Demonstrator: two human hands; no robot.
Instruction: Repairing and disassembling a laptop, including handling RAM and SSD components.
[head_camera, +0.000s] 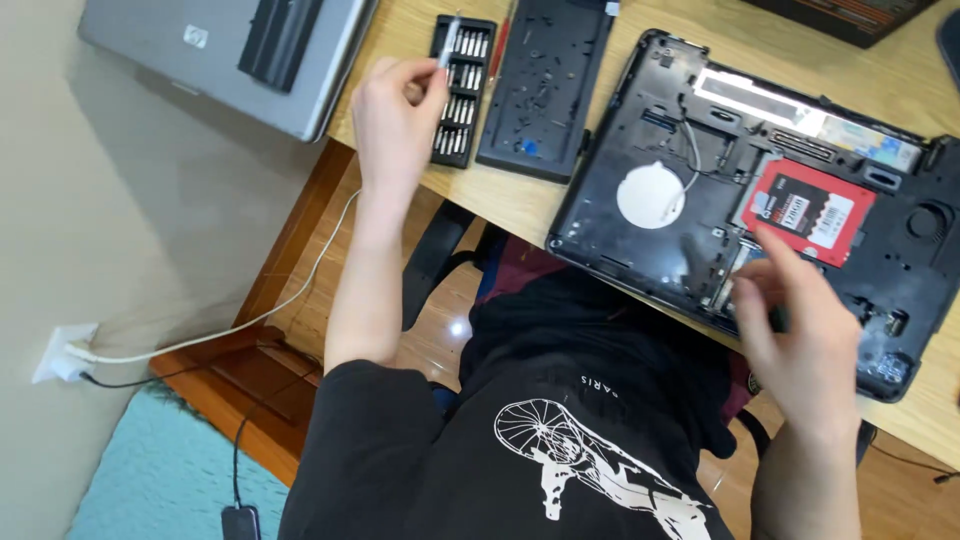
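far left on the wooden desk (420, 20) lies a closed grey laptop (180, 70) with a black battery pack (280, 35) resting across its lid. just right of it stands a narrow black bit case (462, 100), its rows of small silver bits showing. the left hand (395, 120) hovers over the case's left edge, fingers pinched shut around a thin silver screwdriver (448, 42) whose shaft points up and away over the top of the case. beside the case lies a flat black cover panel (545, 85), dusty, with small screws scattered on it and a blue mark near its lower edge.

further right sits an opened black laptop base (640, 120), underside up and tilted on the desk, its near edge hanging over the desk's rim above the person's lap. a white round disc (650, 195) sits in its left half with a thin cable looping above it. in its middle bay lies a red drive (808, 212), rectangular, bearing a black and white label; a long silvery strip runs along the far edge of the base.

the right hand (800, 330) rests on the near edge of the base, just below the red drive, fingers curled and loosely spread; the index fingertip nearly reaches the drive's lower corner. whether it grips anything, i cannot tell.

at lower left a white wall socket (62, 352) holds a white plug, and a pale green rug covers the floor.
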